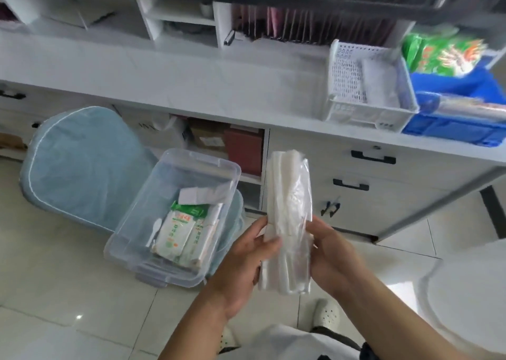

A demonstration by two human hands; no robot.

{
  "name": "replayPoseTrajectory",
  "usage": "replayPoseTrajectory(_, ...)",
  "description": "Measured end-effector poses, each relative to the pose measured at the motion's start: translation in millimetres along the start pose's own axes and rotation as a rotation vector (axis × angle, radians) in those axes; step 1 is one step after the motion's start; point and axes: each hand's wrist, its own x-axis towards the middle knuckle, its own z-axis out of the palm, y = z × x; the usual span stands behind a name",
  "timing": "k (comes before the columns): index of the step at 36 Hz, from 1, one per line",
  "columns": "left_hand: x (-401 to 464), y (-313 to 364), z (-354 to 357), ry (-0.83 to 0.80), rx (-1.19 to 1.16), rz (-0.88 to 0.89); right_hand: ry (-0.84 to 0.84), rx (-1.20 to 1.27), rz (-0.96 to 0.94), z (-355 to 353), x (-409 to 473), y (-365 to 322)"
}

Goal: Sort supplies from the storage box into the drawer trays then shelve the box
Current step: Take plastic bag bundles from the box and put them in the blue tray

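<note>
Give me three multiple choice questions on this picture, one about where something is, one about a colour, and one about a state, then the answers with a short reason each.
1. Where does the clear storage box sit?
A. on the counter
B. on the floor
C. inside a drawer

2. What colour is the crate at the counter's right end?
A. blue
B. red
C. yellow

3. How is the clear bag of white sticks held?
A. lying in the white basket
B. by the left hand alone
C. by both hands

Answers: 1 B, it stands open on the tiles beside a pale blue cushion. 2 A, its walls are bright blue beside the white basket. 3 C, the left hand and right hand grip its lower part.
</note>
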Motion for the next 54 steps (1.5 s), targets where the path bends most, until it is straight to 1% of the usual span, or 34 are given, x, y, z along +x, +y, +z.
replayPoseTrajectory(5, 51, -8, 87, 0.107, 0.244, 0.09, -0.034, 0.089, -0.082, -63, 0, -54)
replayPoseTrajectory(7, 72, -14, 120, 0.104, 0.279, 0.098, -0.069, 0.115, -0.116, -93, -1, -77)
replayPoseTrajectory(10, 103, -20, 164, 0.094, 0.238, 0.108, -0.101, 0.07, -0.193, -139, -3, -108)
replayPoseTrajectory(14, 140, -23, 209, 0.033, 0.071, 0.079, -0.026, 0.076, -0.314, -193, -3, -145)
replayPoseTrajectory(16, 154, -21, 227, 0.0, 0.029, 0.072, -0.082, 0.033, -0.302, -217, -6, -163)
replayPoseTrajectory(19, 174, -18, 249, -0.076, 0.06, 0.054, -0.242, -0.06, -0.26, -245, -13, -189)
replayPoseTrajectory(22, 192, -13, 270, -0.177, 0.154, 0.04, -0.298, -0.047, -0.296, -264, -13, -207)
replayPoseTrajectory(30, 256, 14, 302, -0.391, 0.353, 0.017, -0.211, -0.004, -0.476, -292, 6, -248)
replayPoseTrajectory(34, 304, 42, 306, -0.596, 0.451, 0.009, -0.192, -0.07, -0.566, -298, 20, -285)
replayPoseTrajectory(36, 333, 58, 307, -0.634, 0.45, 0.028, -0.16, -0.119, -0.613, -301, 29, -308)
replayPoseTrajectory(37, 348, 67, 308, -0.623, 0.435, 0.05, -0.133, -0.144, -0.633, -303, 33, -321)
replayPoseTrajectory(41, 409, 107, 305, -0.47, 0.378, 0.161, -0.039, -0.265, -0.682, -308, 49, -373)
replayPoseTrajectory(44, 449, 141, 301, -0.443, 0.376, 0.224, 0.003, -0.384, -0.73, -308, 59, -413)
replayPoseTrajectory(46, 472, 162, 303, -0.463, 0.433, 0.26, 0.084, -0.539, -0.756, -310, 68, -438)
replayPoseTrajectory(49, 500, 187, 312, -0.52, 0.592, 0.315, 0.222, -0.863, -0.751, -319, 85, -469)
replayPoseTrajectory(51, 513, 202, 323, -0.567, 0.73, 0.355, 0.287, -1.042, -0.728, -323, 97, -486)
replayPoseTrajectory(54, 524, 223, 343, -0.595, 0.921, 0.436, 0.39, -1.31, -0.668, -322, 110, -508)
